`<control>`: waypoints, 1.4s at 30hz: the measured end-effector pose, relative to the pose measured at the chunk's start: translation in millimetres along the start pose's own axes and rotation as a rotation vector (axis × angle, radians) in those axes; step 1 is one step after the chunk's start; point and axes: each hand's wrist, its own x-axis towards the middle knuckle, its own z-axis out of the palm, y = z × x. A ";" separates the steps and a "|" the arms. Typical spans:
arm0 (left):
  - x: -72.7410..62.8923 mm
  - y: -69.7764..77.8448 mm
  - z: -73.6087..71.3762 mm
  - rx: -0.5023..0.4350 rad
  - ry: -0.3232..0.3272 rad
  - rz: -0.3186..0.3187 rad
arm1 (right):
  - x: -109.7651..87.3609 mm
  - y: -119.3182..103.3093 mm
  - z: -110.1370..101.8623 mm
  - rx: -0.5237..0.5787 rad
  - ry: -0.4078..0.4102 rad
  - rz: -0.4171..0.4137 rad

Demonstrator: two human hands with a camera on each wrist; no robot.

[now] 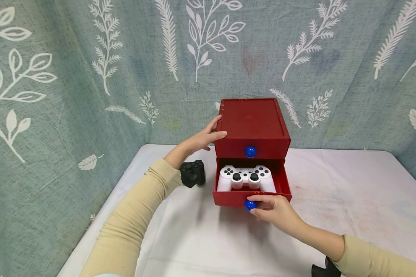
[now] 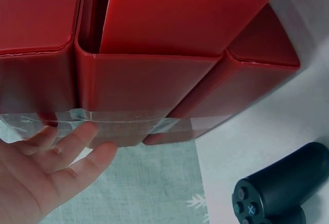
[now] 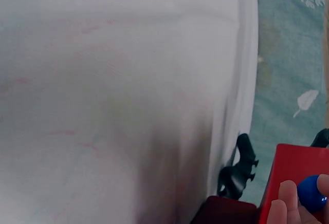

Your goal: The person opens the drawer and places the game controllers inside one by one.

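A red drawer box [image 1: 251,117] stands on the table with its lower drawer [image 1: 225,199] pulled out. Inside that drawer lies a white game controller [image 1: 244,177] with black thumbsticks. My right hand [image 1: 279,211] pinches the blue knob [image 1: 250,205] on the drawer's front; the right wrist view shows fingertips around this knob [image 3: 312,193] too. At the box's upper left side is my left hand [image 1: 202,138], fingers spread and fairly straight. In the left wrist view the left hand [image 2: 56,178] is beside the red box [image 2: 149,82], holding nothing.
A black game controller [image 2: 280,185] lies on the white-covered table [image 1: 332,192], left of the box and partly behind my left wrist in the head view. The closed upper drawer has its own blue knob [image 1: 250,152]. A green leaf-patterned curtain [image 1: 249,46] hangs behind the table.
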 end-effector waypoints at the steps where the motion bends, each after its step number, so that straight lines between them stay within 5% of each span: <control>1: 0.0 0.1 0.1 -0.001 0.000 -0.001 | 0.9 0.2 -0.3 -0.004 0.003 0.002; 17: 2.6 -1.8 -0.8 -0.005 0.002 -0.010 | 14.1 0.6 -4.3 -0.035 0.009 -0.008; 28: 1.8 0.1 -0.5 -0.008 -0.002 -0.020 | 37.6 6.3 -16.3 -0.017 0.027 0.062; 42: -0.2 0.1 0.6 -0.013 -0.002 -0.006 | 65.7 11.6 -31.5 -0.050 0.021 0.036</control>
